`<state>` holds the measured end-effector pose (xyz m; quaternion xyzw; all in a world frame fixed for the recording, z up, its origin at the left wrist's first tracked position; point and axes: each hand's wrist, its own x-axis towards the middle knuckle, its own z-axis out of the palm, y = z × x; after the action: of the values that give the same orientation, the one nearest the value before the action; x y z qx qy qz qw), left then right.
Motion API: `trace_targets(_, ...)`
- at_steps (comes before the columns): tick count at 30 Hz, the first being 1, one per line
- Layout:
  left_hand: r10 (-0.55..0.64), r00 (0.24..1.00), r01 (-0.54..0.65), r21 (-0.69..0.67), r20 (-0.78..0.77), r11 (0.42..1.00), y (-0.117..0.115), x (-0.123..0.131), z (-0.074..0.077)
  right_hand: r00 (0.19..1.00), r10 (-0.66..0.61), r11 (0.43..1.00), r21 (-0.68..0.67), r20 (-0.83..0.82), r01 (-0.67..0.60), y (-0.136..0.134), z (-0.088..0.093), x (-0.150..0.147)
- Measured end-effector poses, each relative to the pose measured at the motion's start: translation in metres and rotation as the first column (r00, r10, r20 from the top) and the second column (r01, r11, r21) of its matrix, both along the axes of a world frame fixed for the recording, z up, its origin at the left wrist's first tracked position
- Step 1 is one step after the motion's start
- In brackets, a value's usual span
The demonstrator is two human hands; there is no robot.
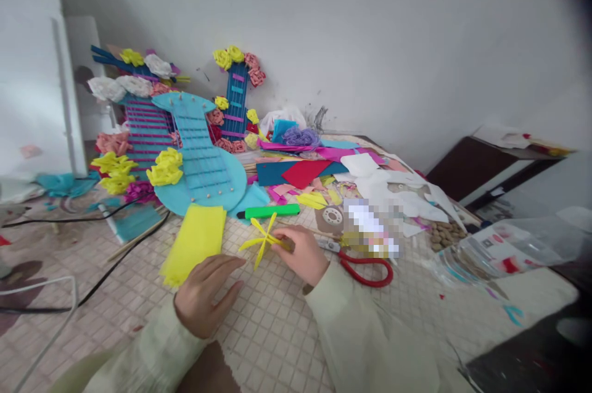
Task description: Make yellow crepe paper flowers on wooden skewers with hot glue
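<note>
My right hand (303, 252) is closed in a pinch on a small yellow paper flower (263, 239) made of thin strips crossing on a stick. My left hand (206, 294) rests just left of it on the tiled floor, fingers stretched out and holding nothing. A folded yellow crepe sheet (194, 242) lies right beside my left fingertips. A green glue stick or marker (271, 211) lies just beyond the flower. Red-handled scissors (363, 263) lie to the right of my right wrist.
Blue guitar-shaped cardboard crafts (203, 165) with paper flowers lean against the wall at the back left. Coloured paper scraps (305, 174) and white sheets (398, 189) cover the middle. Black cables (111, 257) run at left. A dark low table (481, 171) and clear plastic (509, 245) are at right.
</note>
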<state>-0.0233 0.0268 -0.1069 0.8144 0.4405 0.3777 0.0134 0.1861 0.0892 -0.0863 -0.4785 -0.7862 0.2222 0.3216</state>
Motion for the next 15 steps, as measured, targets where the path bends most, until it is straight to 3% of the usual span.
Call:
trace_targets(10, -0.059, 0.994, 0.061, -0.017, 0.093, 0.998, -0.0022, 0.0087, -0.0025, 0.999, 0.028, 0.998, -0.048, -0.017, -0.029, 0.0049, -0.0069, 0.0041)
trace_targets(15, -0.079, 0.988, 0.083, -0.023, 0.129, 0.996, -0.0025, 0.0087, 0.0022, 0.997, 0.078, 0.993, -0.09, 0.003, -0.077, 0.0046, 0.0, 0.009)
